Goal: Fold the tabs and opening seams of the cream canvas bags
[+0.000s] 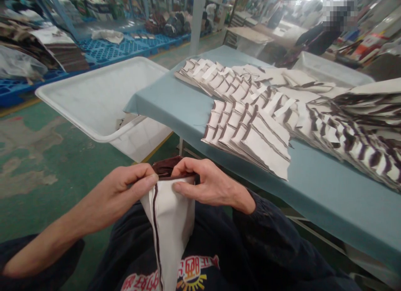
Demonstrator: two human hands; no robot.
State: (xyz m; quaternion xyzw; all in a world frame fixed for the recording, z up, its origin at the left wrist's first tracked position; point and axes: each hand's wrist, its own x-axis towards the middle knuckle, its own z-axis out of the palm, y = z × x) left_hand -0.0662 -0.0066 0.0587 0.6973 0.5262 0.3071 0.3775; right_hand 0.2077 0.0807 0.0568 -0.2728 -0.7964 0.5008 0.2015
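Fingers of the left hand (125, 188) and right hand (205, 184) pinch shut on the top edge of a white fabric piece (171, 224) above the lap; its dark lining is mostly hidden behind the knuckles, its lower end cut off. Just beyond, a teal table (328, 203) carries overlapped fabric stacks (250, 136) reaching the near edge. A white bin (94, 98) stands left on open green floor.

table (175, 103): near-left top bare | right and far top blocked by fabric stacks (250, 136) | left: white bin (94, 94)
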